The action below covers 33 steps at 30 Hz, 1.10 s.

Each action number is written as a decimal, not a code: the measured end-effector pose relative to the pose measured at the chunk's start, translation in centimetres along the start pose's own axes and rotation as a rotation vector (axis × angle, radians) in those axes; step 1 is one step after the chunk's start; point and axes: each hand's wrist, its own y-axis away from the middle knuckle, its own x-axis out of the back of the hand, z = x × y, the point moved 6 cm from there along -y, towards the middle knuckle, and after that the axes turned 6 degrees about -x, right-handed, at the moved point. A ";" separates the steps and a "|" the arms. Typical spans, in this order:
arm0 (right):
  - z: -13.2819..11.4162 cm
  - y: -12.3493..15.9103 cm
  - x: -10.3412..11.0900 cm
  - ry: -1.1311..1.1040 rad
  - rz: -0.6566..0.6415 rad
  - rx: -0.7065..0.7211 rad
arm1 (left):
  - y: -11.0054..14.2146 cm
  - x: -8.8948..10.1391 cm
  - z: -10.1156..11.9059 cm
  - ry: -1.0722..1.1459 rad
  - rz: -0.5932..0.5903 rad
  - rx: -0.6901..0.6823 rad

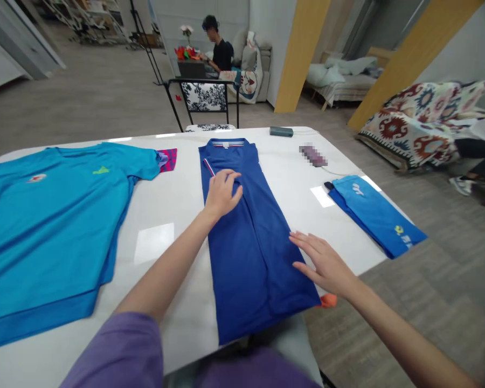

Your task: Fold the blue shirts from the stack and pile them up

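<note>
A dark blue shirt lies in front of me, its sides folded inward into a long strip, collar at the far end. My left hand rests on its upper part, fingers apart, beside a sleeve edge with a red and white stripe. At the shirt's right edge, lower down, my right hand is stretched out with its fingertips at the cloth. Neither hand grips anything that I can see. The shirt's near end reaches the front edge of the table.
On the white table, light blue shirts lie spread at left and a folded blue garment at right. A dark power bank-like box sits at the back. Beyond stand a chair and a seated person.
</note>
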 end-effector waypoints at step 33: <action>-10.8 23.3 3.0 -0.429 -0.325 0.101 | 46.1 15.8 20.0 0.562 -0.400 -0.054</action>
